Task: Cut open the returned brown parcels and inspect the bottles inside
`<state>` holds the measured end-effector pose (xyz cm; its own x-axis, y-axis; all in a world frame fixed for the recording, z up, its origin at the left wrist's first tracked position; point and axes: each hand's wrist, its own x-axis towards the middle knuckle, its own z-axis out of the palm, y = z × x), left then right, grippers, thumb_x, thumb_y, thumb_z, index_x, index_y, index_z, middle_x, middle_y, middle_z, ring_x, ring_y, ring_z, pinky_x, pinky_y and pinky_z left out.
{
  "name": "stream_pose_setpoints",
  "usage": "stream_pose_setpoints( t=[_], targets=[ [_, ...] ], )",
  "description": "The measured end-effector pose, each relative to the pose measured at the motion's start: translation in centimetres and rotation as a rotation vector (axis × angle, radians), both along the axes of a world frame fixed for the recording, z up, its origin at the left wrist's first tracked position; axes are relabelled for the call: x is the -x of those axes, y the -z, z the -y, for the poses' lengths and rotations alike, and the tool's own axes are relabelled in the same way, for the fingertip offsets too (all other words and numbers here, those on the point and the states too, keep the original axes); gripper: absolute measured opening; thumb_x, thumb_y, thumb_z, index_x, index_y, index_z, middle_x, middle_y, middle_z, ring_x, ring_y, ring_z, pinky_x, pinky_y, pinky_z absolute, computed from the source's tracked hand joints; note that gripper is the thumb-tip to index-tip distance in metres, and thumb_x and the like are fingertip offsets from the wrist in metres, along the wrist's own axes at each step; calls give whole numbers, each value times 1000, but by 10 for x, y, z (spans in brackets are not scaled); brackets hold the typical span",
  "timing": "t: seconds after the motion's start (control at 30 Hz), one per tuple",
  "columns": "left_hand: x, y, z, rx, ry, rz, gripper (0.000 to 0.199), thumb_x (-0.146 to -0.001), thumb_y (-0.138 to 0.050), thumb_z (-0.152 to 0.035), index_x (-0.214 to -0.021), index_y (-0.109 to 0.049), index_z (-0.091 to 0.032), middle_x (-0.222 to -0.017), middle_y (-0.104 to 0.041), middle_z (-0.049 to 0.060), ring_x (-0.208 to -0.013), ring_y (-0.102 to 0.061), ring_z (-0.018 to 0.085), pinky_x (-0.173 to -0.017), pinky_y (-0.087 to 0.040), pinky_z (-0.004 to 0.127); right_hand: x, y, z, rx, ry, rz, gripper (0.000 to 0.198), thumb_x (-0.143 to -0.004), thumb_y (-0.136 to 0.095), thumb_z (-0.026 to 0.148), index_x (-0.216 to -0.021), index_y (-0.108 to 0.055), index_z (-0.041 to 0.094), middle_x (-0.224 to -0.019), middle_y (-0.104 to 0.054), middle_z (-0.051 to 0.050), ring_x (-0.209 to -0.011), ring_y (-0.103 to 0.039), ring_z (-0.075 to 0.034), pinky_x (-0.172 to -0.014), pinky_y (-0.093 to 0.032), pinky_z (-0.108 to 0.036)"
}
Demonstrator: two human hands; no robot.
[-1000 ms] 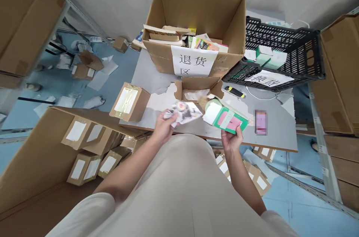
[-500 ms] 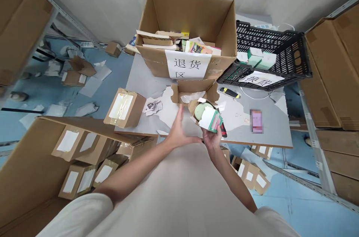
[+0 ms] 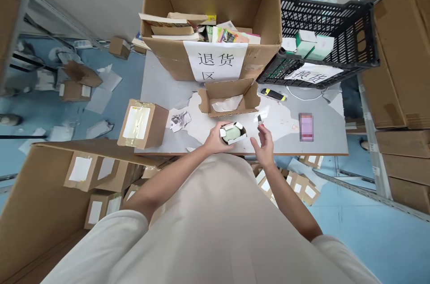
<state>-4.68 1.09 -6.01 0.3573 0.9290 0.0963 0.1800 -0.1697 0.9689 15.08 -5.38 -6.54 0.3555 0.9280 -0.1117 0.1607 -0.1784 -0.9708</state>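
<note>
My left hand point(image 3: 218, 138) is closed around a small open box point(image 3: 239, 137) with white flaps, held upright near the table's front edge. Inside it sits a rounded pale green item point(image 3: 231, 132). My right hand point(image 3: 264, 146) hovers at the table edge to the right, thumb and forefinger apart. Under its fingertips lies a red and black utility knife point(image 3: 260, 120), mostly covered by the hand; no grip on it shows. Just beyond both hands stands an opened brown carton point(image 3: 231, 112) with white paper point(image 3: 228, 103) inside.
Behind stand a large carton point(image 3: 168, 58) of books and a black crate point(image 3: 336, 71) with small boxes. A yellow-black cutter point(image 3: 273, 94), a pink blurred object point(image 3: 306, 127), crumpled paper point(image 3: 180, 121) and a taped box point(image 3: 143, 125) lie on the table point(image 3: 322, 143). Lower left is a big carton point(image 3: 36, 194) of parcels.
The small box with the green item has passed from my right hand to my left and now stands upright. My right hand has moved over the red and black utility knife. The view has shifted.
</note>
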Motion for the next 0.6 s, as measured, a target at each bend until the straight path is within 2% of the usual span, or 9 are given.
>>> stream_pose_setpoints(
  t=[0.1, 0.17, 0.27, 0.33, 0.4, 0.47, 0.6],
  targets=[
    [2, 25, 1, -24, 114, -41, 82, -54, -79, -26, -127, -42, -19, -120, -62, 12, -111, -61, 26, -94, -49, 40, 1, -19, -9, -107, -375, 270, 42, -84, -63, 39, -123, -58, 25, -124, -59, -10, -117, -55, -23, -103, -44, -44],
    [4, 38, 3, -43, 163, -45, 99, -53, -81, -28, -138, -32, -18, -126, -58, 15, -118, -57, 29, -98, -47, 44, 6, -22, -13, -145, -517, 365, 38, -88, -58, 39, -123, -59, 24, -118, -62, -10, -113, -57, -24, -101, -47, -45],
    [8, 47, 6, -73, 155, -42, 117, -55, -83, -33, -148, -14, -19, -137, -48, 20, -127, -50, 33, -104, -43, 50, 12, -18, -13, -187, -551, 422, 35, -91, -53, 38, -123, -59, 24, -117, -62, -11, -113, -57, -24, -99, -48, -45],
    [11, 47, 8, -79, 107, -37, 120, -56, -85, -38, -149, -11, -19, -139, -44, 21, -129, -48, 34, -105, -41, 52, 12, -15, -13, -184, -535, 439, 34, -94, -47, 37, -124, -58, 25, -118, -61, -11, -113, -57, -24, -99, -48, -44],
    [12, 45, 11, -68, 65, -28, 120, -54, -87, -44, -147, -15, -19, -138, -45, 22, -128, -49, 34, -105, -42, 52, 10, -14, -18, -170, -559, 476, 34, -96, -42, 35, -124, -59, 26, -120, -59, -11, -115, -55, -24, -99, -48, -45],
    [13, 44, 16, -62, 16, -5, 116, -52, -87, -50, -143, -23, -19, -137, -45, 22, -126, -51, 33, -103, -44, 50, 7, -16, -26, -158, -647, 547, 33, -96, -43, 36, -120, -63, 25, -122, -57, -12, -116, -53, -26, -99, -48, -47],
    [13, 46, 25, -145, -85, 0, 86, -54, -84, -54, -121, -42, -20, -134, -48, 22, -125, -53, 31, -100, -46, 49, 2, -21, -41, -153, -807, 658, 33, -91, -53, 40, -113, -68, 21, -126, -53, -15, -118, -49, -30, -99, -46, -52]
  ],
)
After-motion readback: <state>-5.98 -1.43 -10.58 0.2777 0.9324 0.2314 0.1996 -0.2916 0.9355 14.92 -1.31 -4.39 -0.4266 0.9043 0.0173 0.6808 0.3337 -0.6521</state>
